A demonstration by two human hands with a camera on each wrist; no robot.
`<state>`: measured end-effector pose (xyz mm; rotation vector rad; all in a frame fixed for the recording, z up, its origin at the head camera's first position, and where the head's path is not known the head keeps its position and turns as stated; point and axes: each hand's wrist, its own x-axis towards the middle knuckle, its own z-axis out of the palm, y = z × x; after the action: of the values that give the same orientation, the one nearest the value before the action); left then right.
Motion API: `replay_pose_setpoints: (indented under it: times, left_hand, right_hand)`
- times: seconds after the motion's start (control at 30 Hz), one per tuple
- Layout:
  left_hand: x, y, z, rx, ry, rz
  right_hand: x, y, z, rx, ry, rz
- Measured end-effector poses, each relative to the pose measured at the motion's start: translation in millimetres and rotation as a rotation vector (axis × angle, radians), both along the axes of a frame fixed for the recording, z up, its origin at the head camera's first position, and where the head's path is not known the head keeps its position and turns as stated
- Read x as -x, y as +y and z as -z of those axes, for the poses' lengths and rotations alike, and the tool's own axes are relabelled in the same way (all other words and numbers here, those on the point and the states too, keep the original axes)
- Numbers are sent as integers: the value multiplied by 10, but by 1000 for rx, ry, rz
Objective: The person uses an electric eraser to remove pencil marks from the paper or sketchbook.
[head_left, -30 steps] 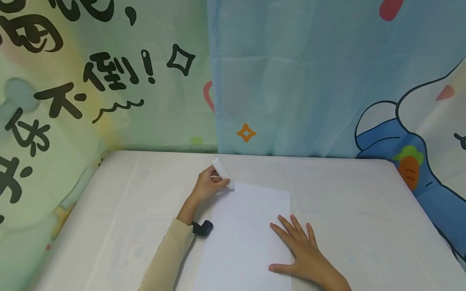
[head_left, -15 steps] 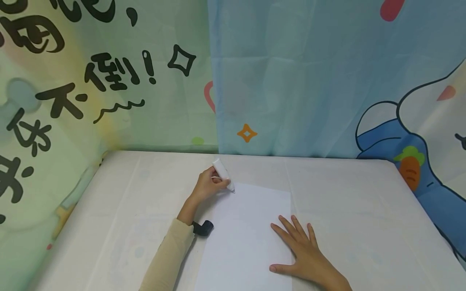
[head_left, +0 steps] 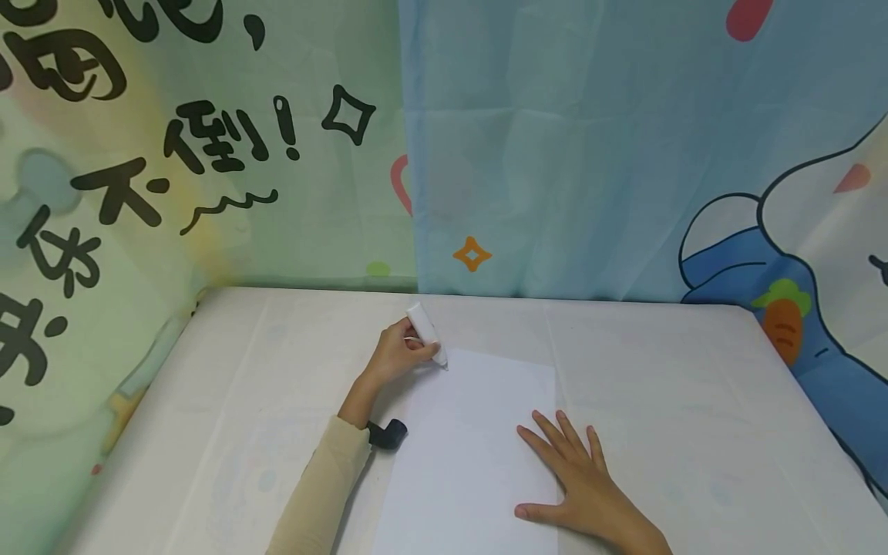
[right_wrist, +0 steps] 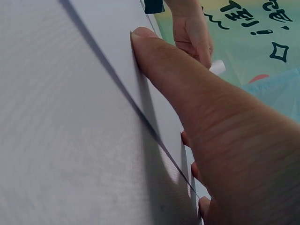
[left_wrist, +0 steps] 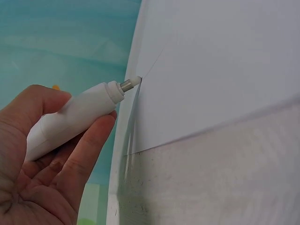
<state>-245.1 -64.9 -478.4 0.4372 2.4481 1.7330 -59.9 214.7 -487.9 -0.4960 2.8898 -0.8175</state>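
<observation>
My left hand [head_left: 398, 351] grips a white electric eraser [left_wrist: 77, 115] between thumb and curled fingers. In the left wrist view its white tip, set in a metal sleeve, meets a sheet of white paper [left_wrist: 225, 65] near the sheet's edge. A thin faint line [left_wrist: 154, 62] runs on the paper from the tip. In the head view the eraser leans over the paper's far left corner. My right hand [head_left: 579, 489] lies with spread fingers across the sheet's right edge, and its thumb [right_wrist: 157, 49] rests on the paper in the right wrist view.
The sheet lies on a white-covered table [head_left: 694, 416]. Behind it hang printed cloths, one blue [head_left: 555, 154] and one green with dark lettering [head_left: 305, 231]. A black wrist camera mount [head_left: 388, 435] sits on the left wrist, beside the paper's left edge.
The eraser's tip has shifted very slightly toward the near side of the paper. My right hand keeps its place on the sheet, and the whole view has drifted a little.
</observation>
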Motion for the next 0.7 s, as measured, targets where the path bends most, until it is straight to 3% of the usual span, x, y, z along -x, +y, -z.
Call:
replay_pose_setpoints:
  times: [0.7]
  left_hand:
    - [-11,-5,-23,11,0,-3]
  right_hand:
    - [-7,10,9,-5,19,-11]
